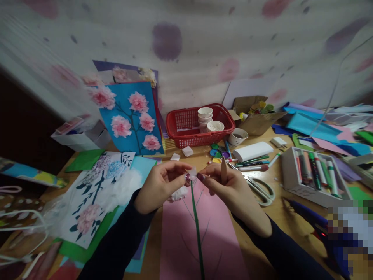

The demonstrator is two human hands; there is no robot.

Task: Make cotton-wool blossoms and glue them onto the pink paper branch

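Above a pink sheet of paper (175, 249), my left hand (164, 184) and my right hand (230, 190) meet, fingertips pinched on a small whitish, crumpled piece (192, 172), maybe tissue or cotton. Its exact material is too small to tell. A flat wooden stick (223, 171) stands up between the fingers of my right hand. On the pink sheet a green stem (196, 217) runs lengthwise, with thin grey branch lines on both sides. A white fluffy tuft (178, 193) lies at the sheet's upper edge, just beyond my left hand.
Behind stands a blue picture with pink flowers (134, 132). A red basket (186, 138) holds paper cups. Scissors (260, 190), a marker box (314, 175) and a glue gun (317, 221) lie rightward. Cotton (128, 186) and a flower drawing (84, 210) lie left.
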